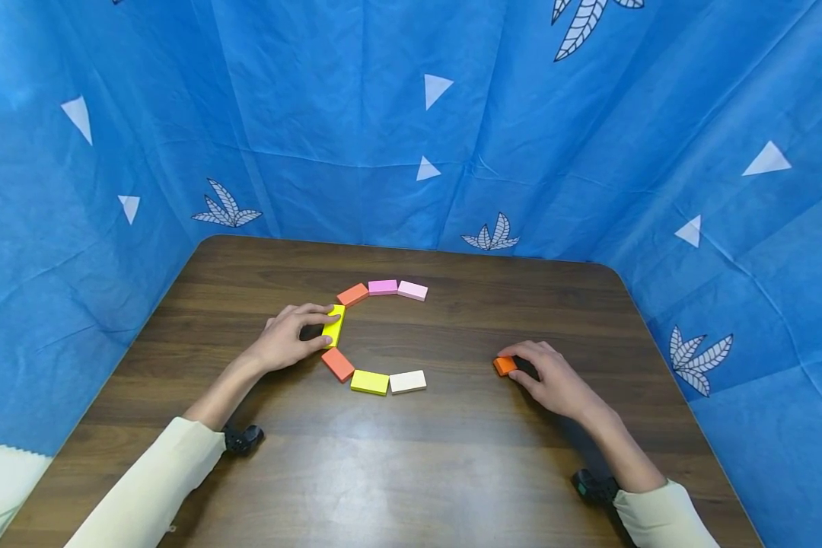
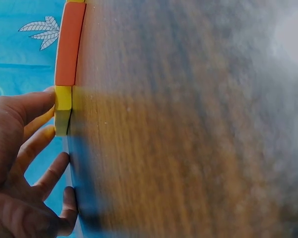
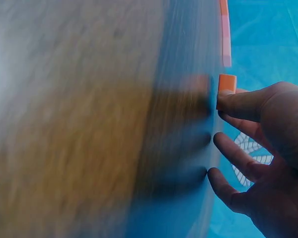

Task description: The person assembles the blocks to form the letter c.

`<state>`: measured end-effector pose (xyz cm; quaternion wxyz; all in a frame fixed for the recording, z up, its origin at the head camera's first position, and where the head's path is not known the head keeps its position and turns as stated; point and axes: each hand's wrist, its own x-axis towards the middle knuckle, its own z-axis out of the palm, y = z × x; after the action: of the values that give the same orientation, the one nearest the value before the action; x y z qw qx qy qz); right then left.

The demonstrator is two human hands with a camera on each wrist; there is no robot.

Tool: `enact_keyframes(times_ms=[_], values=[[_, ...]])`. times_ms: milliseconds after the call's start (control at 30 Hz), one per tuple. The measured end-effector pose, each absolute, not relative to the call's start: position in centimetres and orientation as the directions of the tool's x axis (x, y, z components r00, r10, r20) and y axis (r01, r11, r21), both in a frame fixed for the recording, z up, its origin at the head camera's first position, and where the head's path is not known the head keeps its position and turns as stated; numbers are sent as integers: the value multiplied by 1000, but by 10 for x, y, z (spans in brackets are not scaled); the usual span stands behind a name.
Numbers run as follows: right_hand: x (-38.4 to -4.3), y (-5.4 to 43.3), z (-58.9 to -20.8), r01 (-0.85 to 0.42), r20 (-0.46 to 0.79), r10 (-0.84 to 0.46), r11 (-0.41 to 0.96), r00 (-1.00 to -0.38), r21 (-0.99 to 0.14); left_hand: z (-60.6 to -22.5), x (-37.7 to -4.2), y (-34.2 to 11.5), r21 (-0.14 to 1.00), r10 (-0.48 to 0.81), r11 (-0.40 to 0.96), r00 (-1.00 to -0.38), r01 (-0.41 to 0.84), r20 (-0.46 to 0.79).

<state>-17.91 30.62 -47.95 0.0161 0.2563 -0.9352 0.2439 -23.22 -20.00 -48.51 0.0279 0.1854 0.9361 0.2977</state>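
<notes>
My left hand (image 1: pixel 286 340) holds a flat yellow block (image 1: pixel 336 326) between thumb and fingertips. In the left wrist view, the yellow block (image 2: pixel 63 106) touches the end of an orange-red block (image 2: pixel 69 44). On the right, my right hand (image 1: pixel 551 380) pinches a small orange block (image 1: pixel 504 366) between thumb and index finger. The right wrist view shows that orange block (image 3: pixel 227 83) just at the table surface, its other end hidden by the thumb. Whether it touches the table is hard to tell.
From the held yellow block, a C-shaped line opens rightward on the wooden table (image 1: pixel 356 472). Its upper arm has orange (image 1: pixel 353 294), magenta (image 1: pixel 383 288) and pale pink (image 1: pixel 412 291) blocks; its lower arm has orange-red (image 1: pixel 338 364), yellow (image 1: pixel 370 382) and white (image 1: pixel 407 382) ones. Blue curtains (image 1: pixel 356 114) surround the table.
</notes>
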Motion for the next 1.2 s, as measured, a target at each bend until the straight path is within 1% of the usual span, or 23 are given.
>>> enact_keyframes(times_ms=[200, 600, 867, 1200], values=[[-180, 295, -479, -502, 114, -505, 755, -856, -421, -485, -233, -200, 566, 364, 758, -930, 325, 47], [-183, 268, -473, -509, 50, -539, 757, -841, -409, -486, -232, -201, 557, 353, 772, -935, 305, 23], [-186, 251, -472, -563, 54, -591, 733, -805, -381, -485, -232, -202, 565, 355, 765, -935, 308, 29], [-190, 229, -470, -603, 43, -639, 700, -768, -382, -485, -232, -203, 559, 359, 766, -933, 317, 36]])
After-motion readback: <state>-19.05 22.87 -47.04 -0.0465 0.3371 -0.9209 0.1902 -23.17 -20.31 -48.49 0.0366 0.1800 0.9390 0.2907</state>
